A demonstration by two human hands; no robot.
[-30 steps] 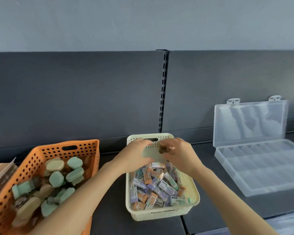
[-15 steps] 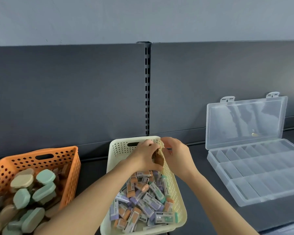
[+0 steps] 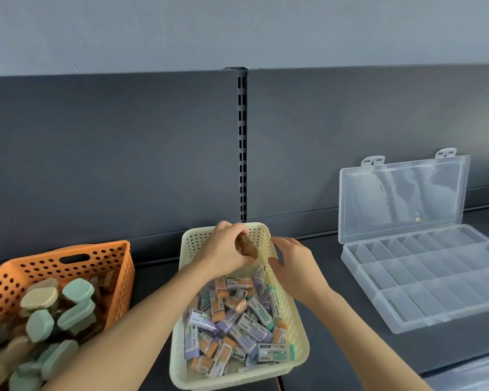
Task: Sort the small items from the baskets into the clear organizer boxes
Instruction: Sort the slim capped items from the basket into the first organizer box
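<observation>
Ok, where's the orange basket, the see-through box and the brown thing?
Orange perforated plastic basket (image 3: 96, 249): head view, back rim.
Clear plastic organizer box (image 3: 401, 198): head view, open lid.
Small brown item (image 3: 247, 246): head view, its middle.

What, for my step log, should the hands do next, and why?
Probably carry the brown item right to the organizer: the left hand grips it above the cream basket, the right hand is open, and the organizer's lid stands open.

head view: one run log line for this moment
left hand: grips brown item | right hand: open, beside it | over cream basket | organizer box: lid open
</observation>
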